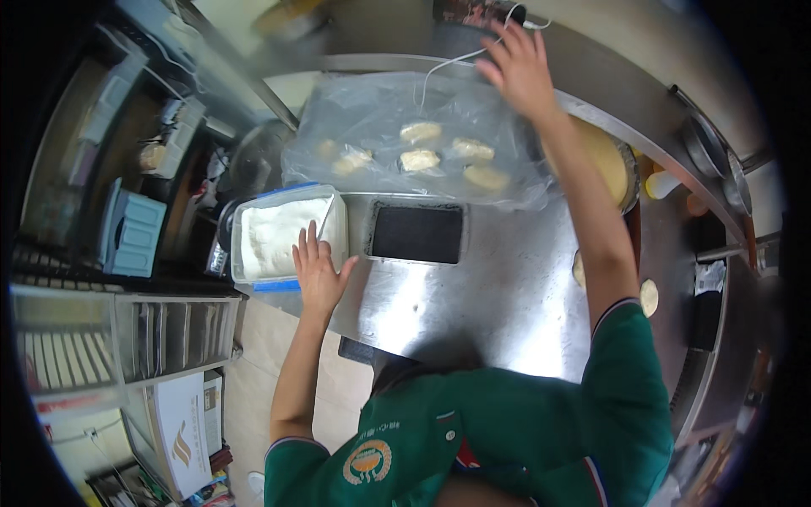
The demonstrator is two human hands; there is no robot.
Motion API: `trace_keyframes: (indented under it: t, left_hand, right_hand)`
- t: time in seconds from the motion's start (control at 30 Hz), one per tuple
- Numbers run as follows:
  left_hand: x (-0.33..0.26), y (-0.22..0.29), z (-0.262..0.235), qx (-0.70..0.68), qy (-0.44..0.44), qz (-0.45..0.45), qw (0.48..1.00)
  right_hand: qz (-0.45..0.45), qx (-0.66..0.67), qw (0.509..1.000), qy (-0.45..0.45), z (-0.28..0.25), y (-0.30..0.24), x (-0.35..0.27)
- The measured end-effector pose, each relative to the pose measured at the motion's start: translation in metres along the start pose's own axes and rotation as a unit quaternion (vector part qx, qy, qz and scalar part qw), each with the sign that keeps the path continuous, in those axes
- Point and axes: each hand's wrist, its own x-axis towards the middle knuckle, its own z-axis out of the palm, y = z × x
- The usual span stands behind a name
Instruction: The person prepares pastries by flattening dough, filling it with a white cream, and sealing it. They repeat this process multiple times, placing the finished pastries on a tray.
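Note:
My left hand is at the right side of a clear plastic tub, its fingers spread over the edge. White powder that looks like flour fills the tub. My right hand stretches to the back of the steel worktop, fingers apart, close to a white cord and a dark device. Whether its fingertips touch either one, I cannot tell. Between my arms, a clear plastic sheet lies over several pale dough pieces. In front of it sits a dark rectangular pan.
A large round pale item in a dark-rimmed pan is behind my right forearm. Two pale dough discs, one at the far right, lie beyond that arm. Shelves with bins line the left. Pans hang at the right.

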Motion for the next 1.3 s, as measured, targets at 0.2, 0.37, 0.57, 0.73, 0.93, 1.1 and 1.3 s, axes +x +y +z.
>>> trace_keyframes:
  t: [0.2, 0.37, 0.57, 0.73, 0.93, 1.1, 1.3]
  left_hand:
    - [0.01, -0.039, 0.027, -0.06, -0.127, 0.064, 0.988]
    - [0.015, -0.045, 0.022, -0.167, -0.179, 0.105, 0.964]
    - [0.046, -0.078, 0.008, -0.28, -0.074, 0.108, 0.951]
    - [0.194, -0.059, 0.024, -0.242, 0.041, 0.236, 0.94]
    - [0.205, -0.099, 0.108, -0.135, -0.273, 0.187, 0.934]
    - [0.144, 0.007, 0.039, -0.26, -0.12, 0.239, 0.928]
    - [0.046, 0.084, 0.074, -0.113, -0.266, 0.431, 0.855]
  right_hand:
    - [0.06, -0.013, 0.983, -0.176, 0.02, 0.004, 0.056]
    - [0.048, -0.119, 0.976, -0.177, 0.03, 0.011, 0.053]
    - [0.084, -0.085, 0.985, -0.128, 0.008, -0.019, 0.046]
    - [0.182, 0.05, 0.976, -0.107, -0.047, -0.102, -0.117]
    - [0.528, -0.001, 0.831, -0.173, -0.129, -0.193, -0.305]
    - [0.74, -0.094, 0.666, -0.035, -0.166, -0.097, -0.388]
    - [0.672, -0.246, 0.682, -0.152, -0.125, -0.042, -0.413]
